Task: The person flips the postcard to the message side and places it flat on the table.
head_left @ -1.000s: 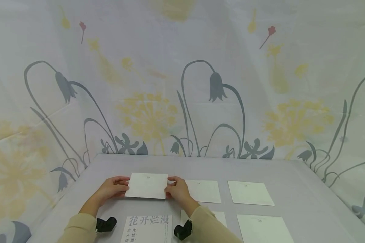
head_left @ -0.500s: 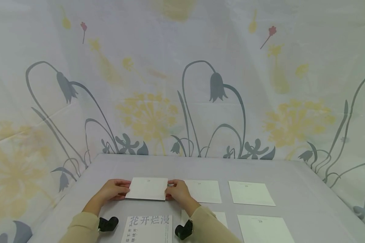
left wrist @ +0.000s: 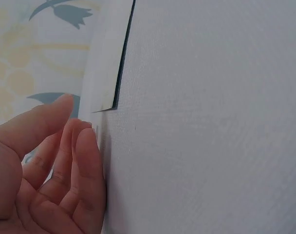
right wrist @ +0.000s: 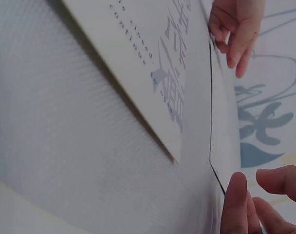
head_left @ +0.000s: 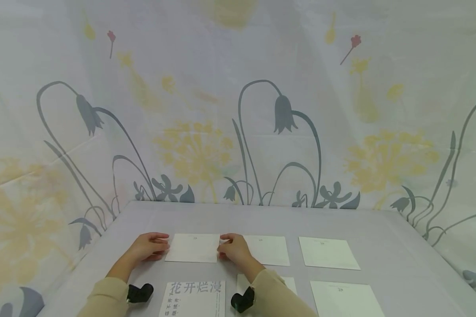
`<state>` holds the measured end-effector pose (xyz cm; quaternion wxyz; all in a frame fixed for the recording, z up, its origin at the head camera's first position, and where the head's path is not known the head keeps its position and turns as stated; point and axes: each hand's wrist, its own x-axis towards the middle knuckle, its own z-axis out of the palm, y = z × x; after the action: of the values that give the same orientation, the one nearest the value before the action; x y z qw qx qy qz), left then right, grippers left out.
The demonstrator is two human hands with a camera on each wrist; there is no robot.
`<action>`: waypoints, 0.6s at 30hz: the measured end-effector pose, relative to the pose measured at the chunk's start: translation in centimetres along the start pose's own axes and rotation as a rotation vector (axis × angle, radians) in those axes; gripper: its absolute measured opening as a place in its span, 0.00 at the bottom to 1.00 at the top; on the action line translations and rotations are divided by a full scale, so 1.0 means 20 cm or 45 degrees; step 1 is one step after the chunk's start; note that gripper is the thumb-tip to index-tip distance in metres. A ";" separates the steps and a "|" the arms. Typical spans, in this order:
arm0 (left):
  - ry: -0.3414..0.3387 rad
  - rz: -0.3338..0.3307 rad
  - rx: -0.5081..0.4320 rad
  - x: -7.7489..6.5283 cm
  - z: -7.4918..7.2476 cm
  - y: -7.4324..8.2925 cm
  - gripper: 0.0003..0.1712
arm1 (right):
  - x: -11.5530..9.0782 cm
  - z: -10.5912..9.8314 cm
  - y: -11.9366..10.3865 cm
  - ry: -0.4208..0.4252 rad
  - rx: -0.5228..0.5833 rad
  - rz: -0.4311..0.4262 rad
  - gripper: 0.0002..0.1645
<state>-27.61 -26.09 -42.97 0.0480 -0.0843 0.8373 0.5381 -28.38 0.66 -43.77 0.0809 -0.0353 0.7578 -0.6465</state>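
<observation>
A white card with a small mark near its top edge lies flat on the grey table at the left of the back row. My left hand is at its left edge, and in the left wrist view the loosely bent fingers are just off the card's corner. By the right edge is my right hand; the right wrist view has its thumb and fingers spread apart beside the card. Nearer me lies a card printed with large grey characters, cut off by the frame's bottom.
To the right, a white card lies partly behind my right hand, and another white card is farther right. In front are a card partly under my right sleeve and a larger-looking one. A flower-printed cloth hangs behind the table.
The white card, held by its sides and tilted above the table, has come down flat in the back row. Both hands have let go of it and stay at its edges.
</observation>
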 end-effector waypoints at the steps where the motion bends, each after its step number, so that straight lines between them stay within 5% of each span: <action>1: 0.000 0.000 -0.006 0.00 0.00 0.00 0.25 | 0.00 0.00 0.00 -0.006 0.002 -0.010 0.23; 18: -0.047 0.101 -0.011 -0.09 -0.07 0.04 0.29 | -0.09 -0.06 -0.11 -0.063 0.056 -0.088 0.25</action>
<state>-26.00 -26.96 -41.32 0.0414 -0.0413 0.8365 0.5448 -26.95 1.81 -41.22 0.0778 -0.0757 0.7396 -0.6642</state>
